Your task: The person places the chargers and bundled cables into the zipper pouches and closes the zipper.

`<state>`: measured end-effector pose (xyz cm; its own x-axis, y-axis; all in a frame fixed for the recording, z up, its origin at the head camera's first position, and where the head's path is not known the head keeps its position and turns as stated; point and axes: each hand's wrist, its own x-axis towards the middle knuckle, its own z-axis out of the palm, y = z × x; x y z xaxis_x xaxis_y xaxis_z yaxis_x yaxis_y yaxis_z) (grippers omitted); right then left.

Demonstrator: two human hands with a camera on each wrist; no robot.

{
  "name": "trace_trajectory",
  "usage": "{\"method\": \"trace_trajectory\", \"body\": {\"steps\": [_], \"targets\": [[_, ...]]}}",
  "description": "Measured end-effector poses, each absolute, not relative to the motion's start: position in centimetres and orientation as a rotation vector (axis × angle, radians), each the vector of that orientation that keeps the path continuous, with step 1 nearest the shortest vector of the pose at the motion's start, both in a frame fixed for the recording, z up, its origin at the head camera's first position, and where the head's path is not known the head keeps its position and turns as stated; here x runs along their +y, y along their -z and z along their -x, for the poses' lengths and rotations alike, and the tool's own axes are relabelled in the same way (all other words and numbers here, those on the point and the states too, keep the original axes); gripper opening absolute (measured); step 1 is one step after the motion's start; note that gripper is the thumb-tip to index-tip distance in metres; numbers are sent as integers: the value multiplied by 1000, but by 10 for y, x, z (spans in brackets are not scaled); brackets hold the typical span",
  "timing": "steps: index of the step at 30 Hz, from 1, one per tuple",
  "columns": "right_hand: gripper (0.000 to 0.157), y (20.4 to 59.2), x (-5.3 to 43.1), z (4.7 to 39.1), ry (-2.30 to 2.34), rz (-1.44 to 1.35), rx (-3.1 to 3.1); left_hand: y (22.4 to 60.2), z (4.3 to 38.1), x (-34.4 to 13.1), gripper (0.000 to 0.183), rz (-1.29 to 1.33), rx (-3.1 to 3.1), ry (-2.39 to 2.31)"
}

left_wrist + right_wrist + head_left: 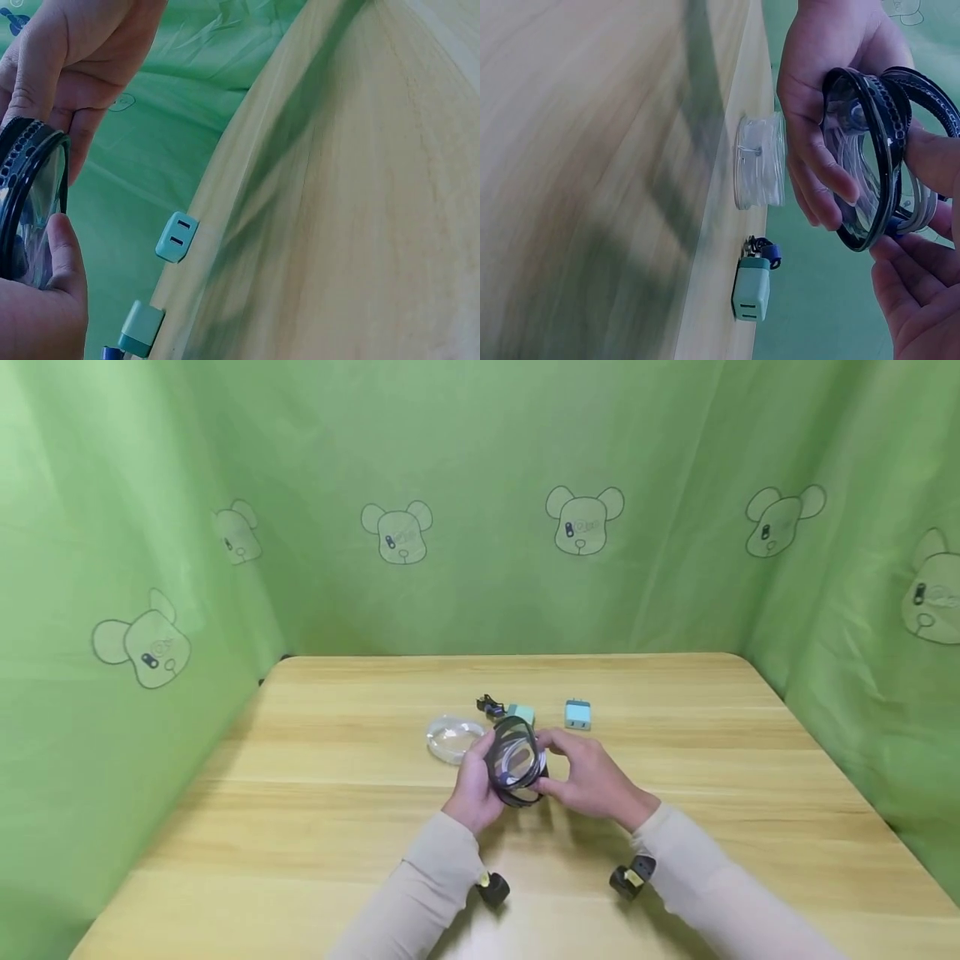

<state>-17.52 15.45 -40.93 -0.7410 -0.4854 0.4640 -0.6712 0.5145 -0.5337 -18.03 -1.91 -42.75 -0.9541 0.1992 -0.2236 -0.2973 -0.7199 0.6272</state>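
Note:
A round clear case with black zip edges (pixel 501 767) is held up over the table, its two halves apart. My left hand (pixel 476 790) grips its left side, thumb on the clear face. A coiled white cable (pixel 922 214) sits in the case and bulges through the opening between the halves. My right hand (pixel 592 774) holds the coil at that opening, thumb and fingers on either side, close against the zip edge. The left hand (pixel 832 90) shows in the right wrist view with fingers spread along the clear face.
Behind the case lie a clear round container (pixel 454 739), a bundled black cable (pixel 491 707) and a pale green charger (pixel 521 713). A second charger, light blue (pixel 577 714), stands to the right. Green curtains (pixel 480 602) surround the wooden table (pixel 337 860).

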Motion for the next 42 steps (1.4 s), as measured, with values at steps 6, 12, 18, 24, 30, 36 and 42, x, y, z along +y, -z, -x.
{"method": "trace_trajectory", "body": {"steps": [6,12,18,24,30,36,42], "targets": [[41,407,153,171,-1068,-955,-2509,428,180,-18,45,195,1053,-2659],[40,404,153,170,-1067,-951,-2487,425,181,-17,43,175,1075,-2649],[38,403,153,171,-1060,-928,-2504,421,181,-16,37,179,1082,-2655],[37,405,153,173,-1052,-936,-2500,420,181,-17,36,183,1096,-2654],[38,405,152,173,-1026,-928,-2502,421,183,-16,37,193,1109,-2650],[38,404,151,173,-1009,-911,-2523,422,183,-16,39,195,1113,-2654],[39,403,151,173,-1024,-903,-2556,422,184,-17,38,184,1122,-2649]]}}
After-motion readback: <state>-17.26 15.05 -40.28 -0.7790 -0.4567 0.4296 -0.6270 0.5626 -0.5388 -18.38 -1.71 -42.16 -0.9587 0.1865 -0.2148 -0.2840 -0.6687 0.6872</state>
